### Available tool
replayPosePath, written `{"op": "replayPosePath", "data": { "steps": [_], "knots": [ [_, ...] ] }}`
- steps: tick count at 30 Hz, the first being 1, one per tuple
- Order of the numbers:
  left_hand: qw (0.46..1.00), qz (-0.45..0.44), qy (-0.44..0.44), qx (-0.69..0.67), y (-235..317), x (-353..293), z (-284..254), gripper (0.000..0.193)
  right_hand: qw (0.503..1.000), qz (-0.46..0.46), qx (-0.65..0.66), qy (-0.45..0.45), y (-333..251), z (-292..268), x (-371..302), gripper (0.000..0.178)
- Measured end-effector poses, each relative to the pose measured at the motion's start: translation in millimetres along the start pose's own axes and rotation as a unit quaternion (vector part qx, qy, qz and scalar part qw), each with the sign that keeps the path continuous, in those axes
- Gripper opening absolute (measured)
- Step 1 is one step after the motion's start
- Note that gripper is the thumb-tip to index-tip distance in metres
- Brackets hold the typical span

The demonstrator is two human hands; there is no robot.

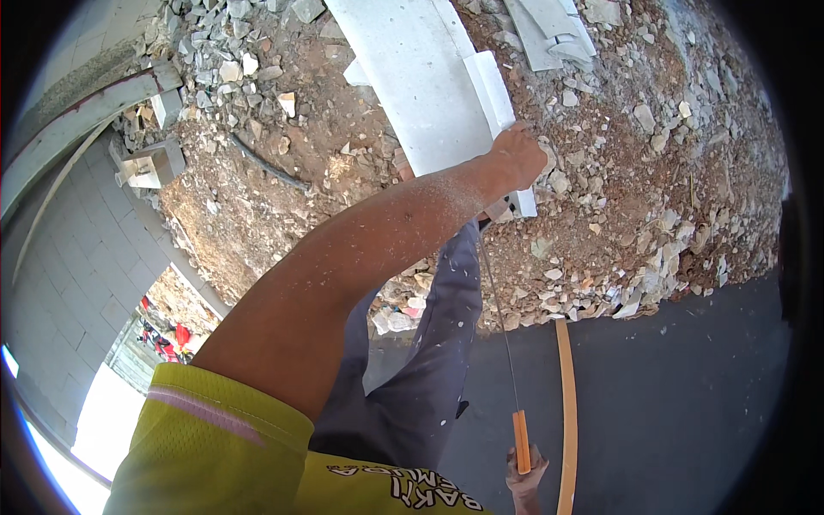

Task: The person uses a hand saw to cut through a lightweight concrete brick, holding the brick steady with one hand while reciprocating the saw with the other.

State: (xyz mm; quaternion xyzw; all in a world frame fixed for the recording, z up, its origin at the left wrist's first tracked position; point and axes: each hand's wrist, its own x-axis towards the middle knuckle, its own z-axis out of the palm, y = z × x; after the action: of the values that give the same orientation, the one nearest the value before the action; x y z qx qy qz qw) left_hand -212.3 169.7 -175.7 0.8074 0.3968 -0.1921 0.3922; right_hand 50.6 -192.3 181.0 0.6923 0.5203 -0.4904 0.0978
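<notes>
My left arm, dusted with white specks, reaches across to a narrow white strip (491, 86) on the right edge of a long pale grey-white board (429, 77). My left hand (519, 156) is closed over this strip near its lower end. At the bottom, my right hand (525, 475) wraps around the orange handle (521, 442) of a handsaw. The saw's thin blade (504, 326), seen nearly edge-on, runs up toward the strip's lower end. Its tip lies by my dark trouser leg (451, 292), and my forearm partly hides the spot where blade and strip come close.
Rubble and reddish soil (635, 189) surround the board. Broken board pieces (554, 39) lie at the far right. A black hose piece (270, 163) rests on the left. A tan wooden strip (567, 412) stands out against the dark grey surface (669, 386). A block wall (77, 275) bounds the left.
</notes>
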Motion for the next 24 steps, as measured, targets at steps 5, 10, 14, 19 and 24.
{"op": "replayPosePath", "data": {
  "steps": [5, 10, 14, 19, 24],
  "knots": [
    [0.999, -0.022, -0.025, -0.003, 19, 9, -12, 0.022, 0.999, -0.002, 0.041, 0.018, -37, 24, 104, 0.036],
    [0.996, -0.078, -0.037, -0.019, 28, 24, -6, 0.025, 0.994, 0.016, 0.107, 0.027, -53, 49, 185, 0.029],
    [0.994, -0.104, -0.018, 0.019, 34, 32, 4, 0.03, 0.995, -0.005, 0.088, 0.042, -78, 42, 222, 0.025],
    [0.994, -0.101, -0.032, 0.006, 38, 29, -9, 0.032, 0.994, -0.002, 0.087, 0.066, -82, 38, 238, 0.027],
    [0.993, -0.094, -0.055, -0.035, 34, 23, -13, 0.032, 0.991, 0.004, 0.117, 0.066, -86, 39, 246, 0.03]
  ]
}}
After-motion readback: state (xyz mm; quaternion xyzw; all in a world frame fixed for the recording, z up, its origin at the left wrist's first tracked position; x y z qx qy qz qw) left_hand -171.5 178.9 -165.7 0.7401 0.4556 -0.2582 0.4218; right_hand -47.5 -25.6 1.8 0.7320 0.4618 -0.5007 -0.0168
